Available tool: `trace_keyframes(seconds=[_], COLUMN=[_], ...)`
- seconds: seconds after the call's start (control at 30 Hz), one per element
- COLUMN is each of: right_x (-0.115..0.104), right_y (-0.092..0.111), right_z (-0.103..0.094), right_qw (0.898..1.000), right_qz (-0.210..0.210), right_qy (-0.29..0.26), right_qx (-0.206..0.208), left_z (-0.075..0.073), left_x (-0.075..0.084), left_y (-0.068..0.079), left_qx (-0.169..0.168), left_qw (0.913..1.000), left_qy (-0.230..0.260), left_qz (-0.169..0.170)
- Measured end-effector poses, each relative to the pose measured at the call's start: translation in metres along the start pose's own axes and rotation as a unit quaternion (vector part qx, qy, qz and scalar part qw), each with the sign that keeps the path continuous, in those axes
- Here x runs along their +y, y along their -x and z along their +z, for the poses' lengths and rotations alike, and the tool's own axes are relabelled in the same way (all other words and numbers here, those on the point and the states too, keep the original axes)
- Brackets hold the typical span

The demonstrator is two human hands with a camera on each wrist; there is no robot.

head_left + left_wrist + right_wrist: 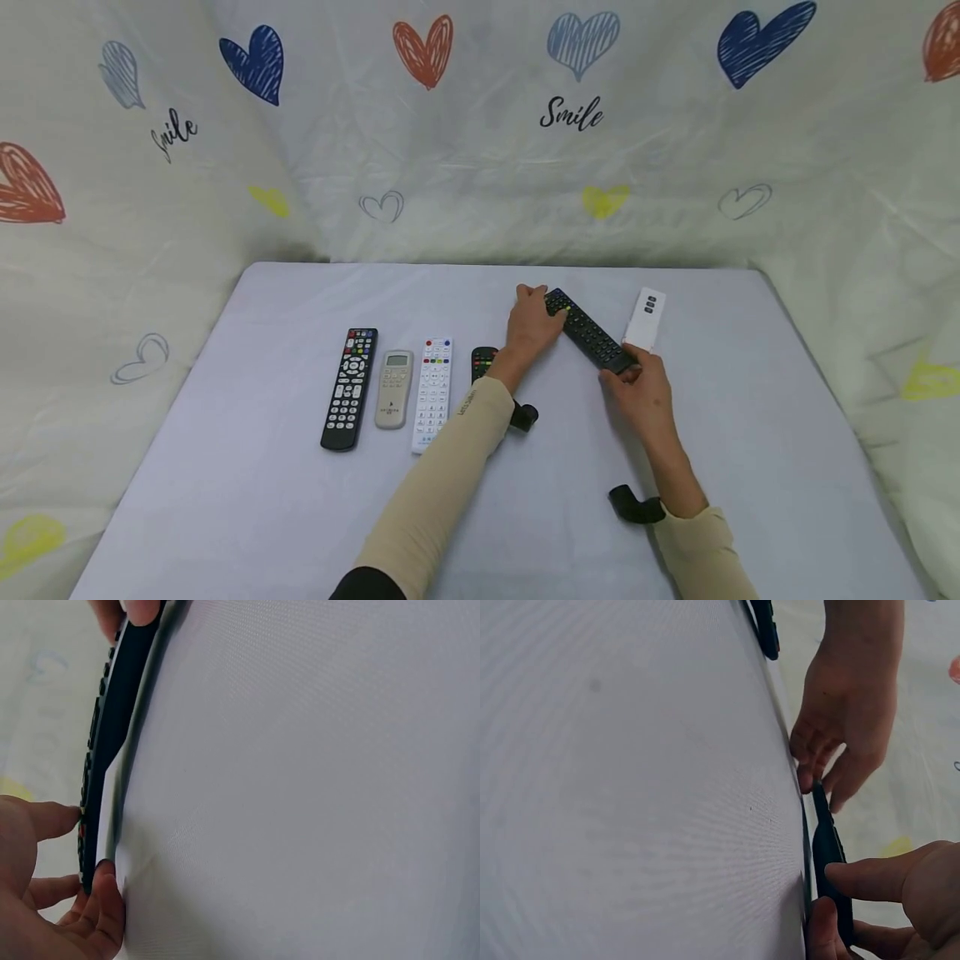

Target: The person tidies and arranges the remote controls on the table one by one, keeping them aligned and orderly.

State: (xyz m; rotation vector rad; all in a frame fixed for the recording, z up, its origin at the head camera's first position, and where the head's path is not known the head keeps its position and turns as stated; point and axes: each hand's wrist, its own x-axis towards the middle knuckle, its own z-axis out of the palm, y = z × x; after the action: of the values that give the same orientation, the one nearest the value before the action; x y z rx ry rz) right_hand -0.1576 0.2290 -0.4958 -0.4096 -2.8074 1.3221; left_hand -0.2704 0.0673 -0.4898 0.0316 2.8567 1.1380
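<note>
A black remote control (588, 333) slants across the back of the table, held between both hands. My left hand (534, 321) pinches its far-left end, thumb on the button face and fingers beneath in the left wrist view. At the near-right end, my right hand (647, 392) grips the remote by its edges, thumb along one side. In the right wrist view the black remote (826, 844) runs close above the white cloth. A white remote (647, 315) with a few dark buttons lies just behind the right hand.
To the left lie a long black remote (350, 392), a small beige remote (393, 390) and a white remote (432, 392). Another black remote (483, 362) is partly hidden by the left arm. A curtain (480, 167) printed with hearts hangs behind the white table (547, 517).
</note>
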Motion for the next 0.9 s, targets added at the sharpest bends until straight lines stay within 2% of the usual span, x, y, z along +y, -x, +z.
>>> trace_keyframes(seconds=[0.33, 0.57, 0.9], right_x=[0.0, 0.001, -0.001], right_y=[0.002, 0.006, 0.012], right_z=[-0.003, -0.002, -0.001], right_qw=[1.0, 1.0, 1.0], right_qz=[0.002, 0.002, -0.009], right_qy=[0.001, 0.006, -0.013], right_qx=[0.004, 0.009, 0.017], left_z=[0.001, 0.001, -0.001], left_x=[-0.006, -0.007, -0.009], left_y=[-0.002, -0.002, -0.004], left_qx=[0.008, -0.004, -0.004], left_qw=[0.9991, 0.9973, 0.9961], left_qy=[0.042, 0.073, 0.088], left_qz=[-0.001, -0.006, 0.006])
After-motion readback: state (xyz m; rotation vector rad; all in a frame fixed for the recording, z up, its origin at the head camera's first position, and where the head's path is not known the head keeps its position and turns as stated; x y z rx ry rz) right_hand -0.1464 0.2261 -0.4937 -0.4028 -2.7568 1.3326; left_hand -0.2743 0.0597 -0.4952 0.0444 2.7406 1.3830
